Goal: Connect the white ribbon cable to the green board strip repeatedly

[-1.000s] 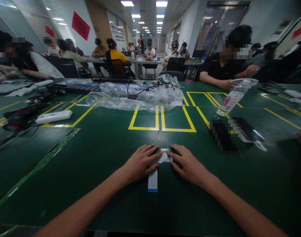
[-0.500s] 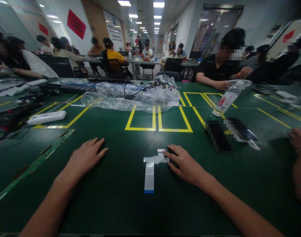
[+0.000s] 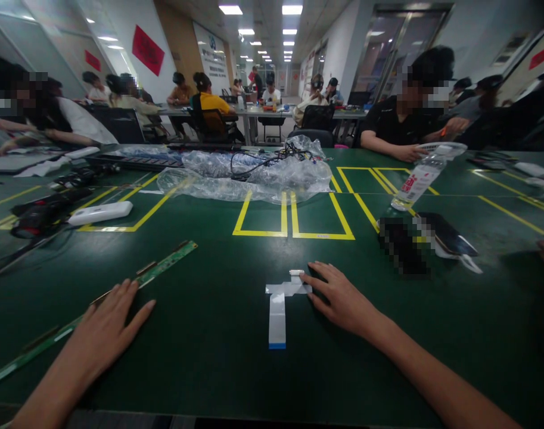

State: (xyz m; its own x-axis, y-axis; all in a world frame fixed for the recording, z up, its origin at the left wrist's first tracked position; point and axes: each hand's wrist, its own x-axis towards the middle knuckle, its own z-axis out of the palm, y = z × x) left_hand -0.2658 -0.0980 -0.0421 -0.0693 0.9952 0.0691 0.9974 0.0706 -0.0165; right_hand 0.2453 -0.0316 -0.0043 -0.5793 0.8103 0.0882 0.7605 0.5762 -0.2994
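Observation:
A white flat ribbon cable (image 3: pixel 277 319) lies on the green table, its blue-edged end towards me and its upper part bent sideways to a small white connector (image 3: pixel 297 273). My right hand (image 3: pixel 338 298) rests palm down beside the connector, fingers spread, with fingertips touching or just at the cable's right edge. On the left lies a long, narrow green circuit board (image 3: pixel 168 262), set diagonally. My left hand (image 3: pixel 108 325) lies over its middle with fingers stretched out and thumb apart, and covers part of the board.
Clear plastic wrap (image 3: pixel 249 173) with black wires lies across the table's middle. A white device (image 3: pixel 100 213) and black gear (image 3: pixel 43 211) are at left. A water bottle (image 3: pixel 415 182) and a phone (image 3: pixel 450 233) stand right. A co-worker (image 3: pixel 401 113) sits opposite; another person's hand shows at the right edge.
My left hand has left the cable and moved left onto the circuit board, which now reaches farther right than before. My right hand has stayed by the connector.

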